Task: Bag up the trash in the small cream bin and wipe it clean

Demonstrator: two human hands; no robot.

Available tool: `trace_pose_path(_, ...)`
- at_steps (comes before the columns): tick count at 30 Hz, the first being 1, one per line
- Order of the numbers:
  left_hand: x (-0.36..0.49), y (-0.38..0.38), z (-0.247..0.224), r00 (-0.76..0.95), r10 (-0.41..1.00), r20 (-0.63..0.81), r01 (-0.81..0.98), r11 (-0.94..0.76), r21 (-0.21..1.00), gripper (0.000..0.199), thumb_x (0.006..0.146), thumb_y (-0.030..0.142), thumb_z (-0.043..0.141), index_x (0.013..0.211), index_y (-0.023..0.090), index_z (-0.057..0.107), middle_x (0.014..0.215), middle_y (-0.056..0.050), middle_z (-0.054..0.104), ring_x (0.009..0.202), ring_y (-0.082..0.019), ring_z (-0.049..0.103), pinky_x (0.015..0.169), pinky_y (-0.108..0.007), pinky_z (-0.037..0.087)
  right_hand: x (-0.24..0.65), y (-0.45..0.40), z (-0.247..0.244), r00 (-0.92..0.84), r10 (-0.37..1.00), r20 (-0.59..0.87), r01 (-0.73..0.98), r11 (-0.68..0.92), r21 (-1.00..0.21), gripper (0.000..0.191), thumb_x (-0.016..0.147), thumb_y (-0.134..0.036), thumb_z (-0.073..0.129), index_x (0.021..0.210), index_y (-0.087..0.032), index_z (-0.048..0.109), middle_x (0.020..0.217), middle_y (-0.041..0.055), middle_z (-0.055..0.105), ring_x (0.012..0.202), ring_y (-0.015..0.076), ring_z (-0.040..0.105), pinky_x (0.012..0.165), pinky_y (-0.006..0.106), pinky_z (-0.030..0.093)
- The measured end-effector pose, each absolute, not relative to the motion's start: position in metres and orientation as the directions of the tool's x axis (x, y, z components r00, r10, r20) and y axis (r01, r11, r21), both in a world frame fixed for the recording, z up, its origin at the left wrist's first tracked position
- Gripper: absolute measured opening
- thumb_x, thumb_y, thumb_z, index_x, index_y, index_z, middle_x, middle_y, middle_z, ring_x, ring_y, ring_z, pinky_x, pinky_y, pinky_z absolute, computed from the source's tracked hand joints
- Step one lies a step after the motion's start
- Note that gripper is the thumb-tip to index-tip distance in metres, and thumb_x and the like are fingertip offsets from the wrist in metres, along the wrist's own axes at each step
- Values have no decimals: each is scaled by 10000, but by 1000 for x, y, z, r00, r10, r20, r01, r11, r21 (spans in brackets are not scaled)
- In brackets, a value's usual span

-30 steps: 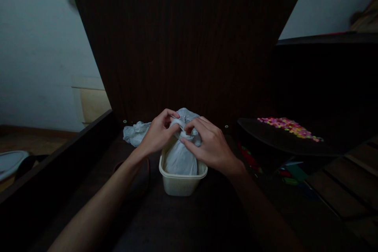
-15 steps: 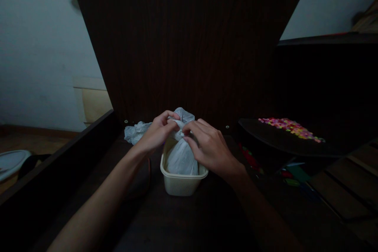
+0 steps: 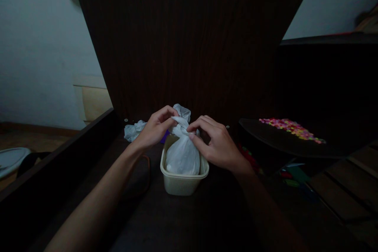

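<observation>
A white plastic bag (image 3: 183, 156), bulging at the bottom, sits in a cream plastic basket (image 3: 180, 187) on the dark wooden surface. Its neck is twisted, with a loose tuft of plastic standing up behind. My left hand (image 3: 158, 128) pinches the twisted neck from the left, thumb and fingers closed on it. From the right, my right hand (image 3: 217, 141) pinches the same neck a little lower, between thumb and index finger. The contents of the bag cannot be made out.
Crumpled plastic (image 3: 134, 130) lies behind my left hand, and something purple (image 3: 165, 137) shows beside the basket. A dark phone-like object (image 3: 137, 177) lies left of it. A dark panel (image 3: 189, 47) rises behind. Small colourful pieces (image 3: 291, 129) cover part of a right-hand shelf.
Both hands have moved slightly apart, drawing the bag's neck into a visible twisted band. The bulging part of the bag looks rounder and more gathered. The basket has stayed in place.
</observation>
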State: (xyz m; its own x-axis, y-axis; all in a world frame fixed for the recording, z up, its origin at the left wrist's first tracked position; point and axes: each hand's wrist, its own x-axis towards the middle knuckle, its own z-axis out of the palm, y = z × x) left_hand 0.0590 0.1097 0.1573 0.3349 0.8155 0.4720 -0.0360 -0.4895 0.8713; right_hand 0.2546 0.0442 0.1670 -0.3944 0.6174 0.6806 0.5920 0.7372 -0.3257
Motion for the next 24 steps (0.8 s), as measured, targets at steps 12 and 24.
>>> trace_pose_path(12,54,102,157,493,737,463,67,-563,824,266,791,265,753,1021,177,651,915,-23,652,821,-173,597,729,-282,490,248,48,157,-391,644,658,766,624,-155,100,975,-164,580,925,-192,662,915,62,678,890,228,571,697,357,428)
trace_pose_path(24,50,108,153,498,685,532,52,-636,770,301,721,85,640,1010,169,651,917,-7,664,792,-141,601,704,-250,463,250,50,163,-426,568,704,425,813,-399,110,922,-96,629,849,-176,649,842,27,664,832,173,605,748,306,442)
